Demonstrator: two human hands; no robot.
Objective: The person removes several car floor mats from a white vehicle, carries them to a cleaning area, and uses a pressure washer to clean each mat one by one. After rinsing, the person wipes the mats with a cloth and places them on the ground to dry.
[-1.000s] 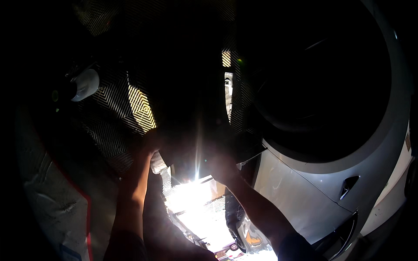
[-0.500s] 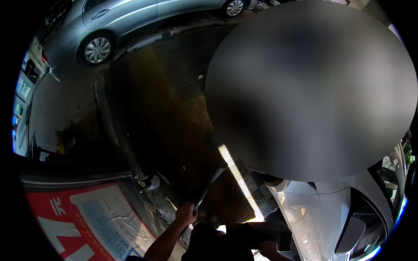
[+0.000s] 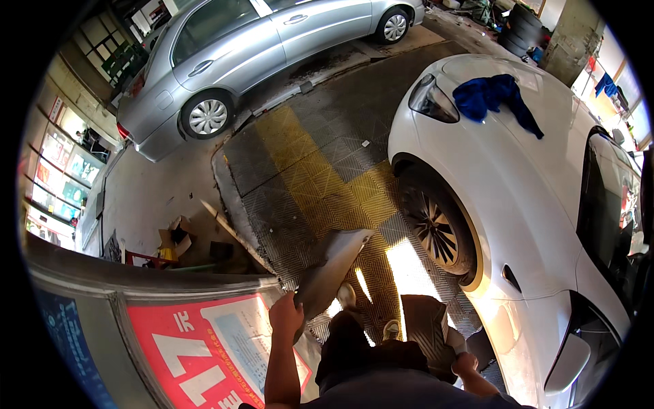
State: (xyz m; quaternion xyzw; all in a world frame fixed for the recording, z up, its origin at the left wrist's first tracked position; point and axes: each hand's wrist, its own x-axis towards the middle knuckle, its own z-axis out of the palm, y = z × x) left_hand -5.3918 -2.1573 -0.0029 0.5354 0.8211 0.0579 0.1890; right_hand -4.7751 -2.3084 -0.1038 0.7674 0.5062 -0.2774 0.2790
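My left hand point(image 3: 286, 313) grips the lower edge of a dark grey mat-like piece point(image 3: 327, 269), which hangs at a slant over the checker-ribbed floor. On my other side, my right hand point(image 3: 465, 365) is closed on a second dark piece with grooves point(image 3: 426, 324), beside the front door of the white car point(image 3: 518, 225). My shoes point(image 3: 346, 297) stand between the two pieces on grey and yellow floor tiles. A blue cloth point(image 3: 490, 99) lies crumpled on the white car's bonnet.
A silver car point(image 3: 245, 48) is parked across the top. A red sign board point(image 3: 177, 327) runs close along my left. Cardboard boxes point(image 3: 176, 242), a wooden plank point(image 3: 231, 232) and a kerb edge lie at left. Stacked tyres point(image 3: 518, 34) and a pillar point(image 3: 565, 44) stand at top right.
The view has risen from a dark downward look to the wider bay, now brighter. The left piece has swung out leftward and forward; the right piece hangs lower at my side.
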